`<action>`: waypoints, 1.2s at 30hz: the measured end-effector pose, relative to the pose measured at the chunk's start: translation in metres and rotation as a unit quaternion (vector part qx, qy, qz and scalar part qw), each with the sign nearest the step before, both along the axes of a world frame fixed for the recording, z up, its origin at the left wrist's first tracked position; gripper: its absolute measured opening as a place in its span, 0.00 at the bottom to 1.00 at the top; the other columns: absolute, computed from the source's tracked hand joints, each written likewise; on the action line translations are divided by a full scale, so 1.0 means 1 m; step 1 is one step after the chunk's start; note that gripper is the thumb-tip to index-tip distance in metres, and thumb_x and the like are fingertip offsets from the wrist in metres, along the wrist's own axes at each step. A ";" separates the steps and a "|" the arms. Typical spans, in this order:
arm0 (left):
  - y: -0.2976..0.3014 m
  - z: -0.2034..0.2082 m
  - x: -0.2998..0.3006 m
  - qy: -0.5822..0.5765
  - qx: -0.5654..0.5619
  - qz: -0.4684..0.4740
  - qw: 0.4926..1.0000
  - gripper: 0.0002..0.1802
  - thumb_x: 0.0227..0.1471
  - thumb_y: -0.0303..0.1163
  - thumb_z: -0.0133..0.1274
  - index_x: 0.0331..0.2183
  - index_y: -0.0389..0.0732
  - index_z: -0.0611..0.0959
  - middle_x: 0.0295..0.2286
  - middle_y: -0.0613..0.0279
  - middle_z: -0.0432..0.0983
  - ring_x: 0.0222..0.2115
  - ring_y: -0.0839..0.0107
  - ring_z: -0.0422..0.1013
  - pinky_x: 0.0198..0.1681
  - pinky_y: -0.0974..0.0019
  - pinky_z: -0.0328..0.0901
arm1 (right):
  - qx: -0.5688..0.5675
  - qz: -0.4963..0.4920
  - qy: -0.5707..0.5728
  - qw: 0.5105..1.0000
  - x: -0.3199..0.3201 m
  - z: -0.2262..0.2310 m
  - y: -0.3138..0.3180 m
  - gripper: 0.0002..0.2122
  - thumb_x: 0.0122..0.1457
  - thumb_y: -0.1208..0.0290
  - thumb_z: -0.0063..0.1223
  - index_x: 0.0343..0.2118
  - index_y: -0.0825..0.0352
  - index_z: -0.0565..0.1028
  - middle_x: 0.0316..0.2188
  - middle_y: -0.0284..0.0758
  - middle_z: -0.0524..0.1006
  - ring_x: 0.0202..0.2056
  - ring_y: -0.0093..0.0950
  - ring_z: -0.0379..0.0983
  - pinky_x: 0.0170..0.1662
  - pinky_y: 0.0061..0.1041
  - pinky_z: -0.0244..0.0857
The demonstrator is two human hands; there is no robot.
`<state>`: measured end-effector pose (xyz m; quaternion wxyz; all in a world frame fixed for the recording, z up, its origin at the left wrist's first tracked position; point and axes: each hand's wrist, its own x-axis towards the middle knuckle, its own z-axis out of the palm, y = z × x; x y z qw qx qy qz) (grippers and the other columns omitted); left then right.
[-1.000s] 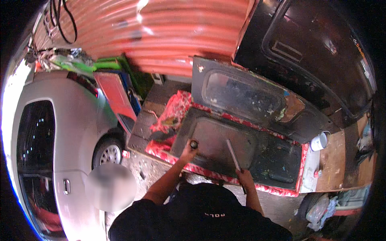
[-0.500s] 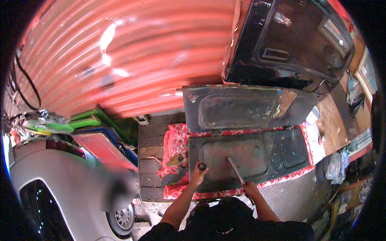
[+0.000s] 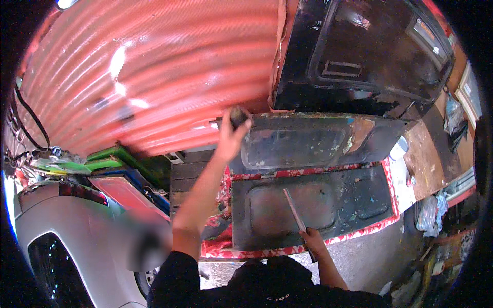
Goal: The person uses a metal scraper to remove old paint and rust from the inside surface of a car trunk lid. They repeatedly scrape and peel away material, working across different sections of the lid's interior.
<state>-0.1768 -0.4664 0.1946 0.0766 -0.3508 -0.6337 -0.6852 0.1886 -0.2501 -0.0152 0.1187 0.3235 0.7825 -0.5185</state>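
My left hand (image 3: 235,129) is raised with its fingers wrapped round a dark, rounded block (image 3: 238,117), beside the upper left corner of the rear dark panel (image 3: 295,146). My right hand (image 3: 311,240) grips a long, narrow metal bar (image 3: 294,209), whose far end lies over the recessed area of the front dark panel (image 3: 359,226). This front panel lies on a red and white patterned cloth (image 3: 241,252). Both panels are scuffed and marked with pale patches. The contact between bar and panel cannot be made out.
A red corrugated wall (image 3: 169,66) rises behind the bench. At back right stands a large black vehicle panel (image 3: 298,77). A silver car (image 3: 77,236) is close on the left, near stacked coloured panels (image 3: 136,192). A white tub (image 3: 399,148) stands at the right.
My left hand has gone from the front panel's left side up to the rear panel's corner, carrying the dark block. My right hand and the bar have shifted slightly left.
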 end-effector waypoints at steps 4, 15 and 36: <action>0.032 0.057 -0.037 -0.018 0.043 0.022 0.999 0.19 0.53 0.29 0.55 0.45 0.39 0.67 0.30 0.66 0.67 0.31 0.74 0.64 0.34 0.70 0.63 | -0.013 0.016 0.020 1.000 -0.008 0.036 0.009 0.19 0.57 0.56 0.53 0.34 0.72 0.74 0.19 0.37 0.73 0.18 0.27 0.69 0.22 0.29 0.63; 0.067 0.033 -0.070 -0.093 0.029 -0.011 0.995 0.21 0.53 0.29 0.54 0.47 0.42 0.67 0.33 0.66 0.66 0.32 0.74 0.66 0.35 0.68 0.64 | -0.069 0.011 0.138 0.988 -0.056 0.096 0.033 0.08 0.60 0.67 0.50 0.30 0.67 0.69 0.15 0.27 0.66 0.15 0.17 0.62 0.16 0.21 0.55; 0.070 0.040 -0.087 -0.007 -0.230 -0.129 0.965 0.11 0.38 0.22 0.55 0.30 0.37 0.77 0.24 0.68 0.72 0.24 0.77 0.67 0.28 0.68 0.64 | 0.204 0.086 0.356 0.908 -0.194 0.255 0.001 0.26 0.61 0.69 0.50 0.62 0.56 0.59 0.40 0.44 0.74 0.37 0.36 0.71 0.39 0.29 0.66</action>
